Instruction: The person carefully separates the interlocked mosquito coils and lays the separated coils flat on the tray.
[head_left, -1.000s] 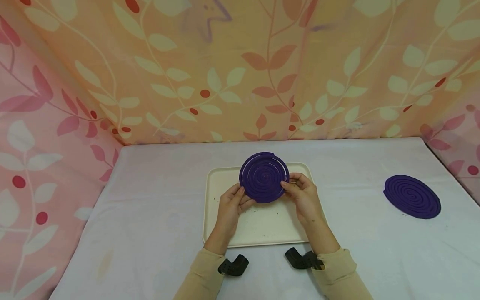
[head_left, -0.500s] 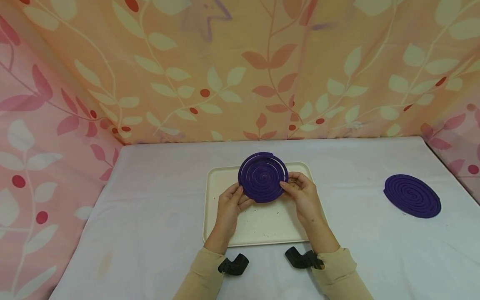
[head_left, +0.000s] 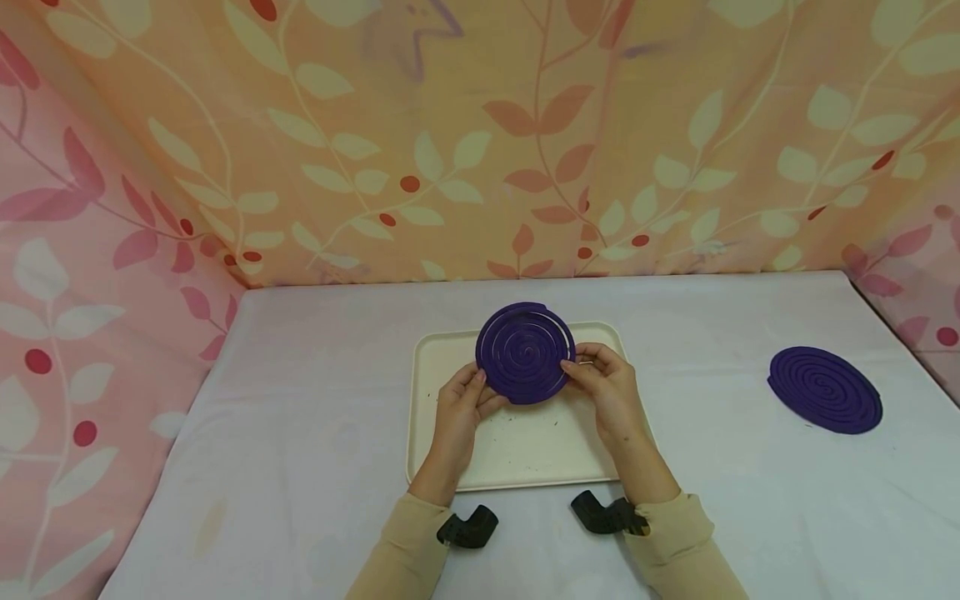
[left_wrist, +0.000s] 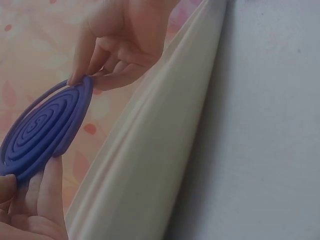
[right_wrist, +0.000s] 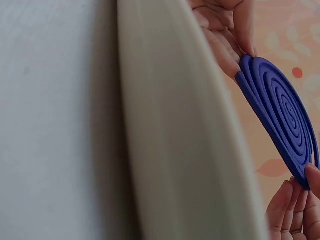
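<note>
A purple mosquito coil (head_left: 527, 354), a flat round spiral, is held up over the cream tray (head_left: 540, 462) with its face toward the head camera. On its lower left edge, my left hand (head_left: 456, 412) pinches it between thumb and fingers. My right hand (head_left: 613, 398) grips the right edge, thumb in front and fingers behind. Narrow gaps show between its outer windings near the top and right. Both wrist views show the coil (left_wrist: 42, 125) from the side, with fingertips at two of its edges.
Another purple coil (head_left: 825, 390) lies flat on the white tablecloth (head_left: 300, 433) at the right. Small dark crumbs dot the tray. Black wrist devices (head_left: 468, 527) hang by both sleeves. Behind the table rises a leaf-patterned curtain (head_left: 450, 150).
Both hands keep their pinch on the coil, which has shifted very slightly left in the head view. The other coil and the tray stay in place.
</note>
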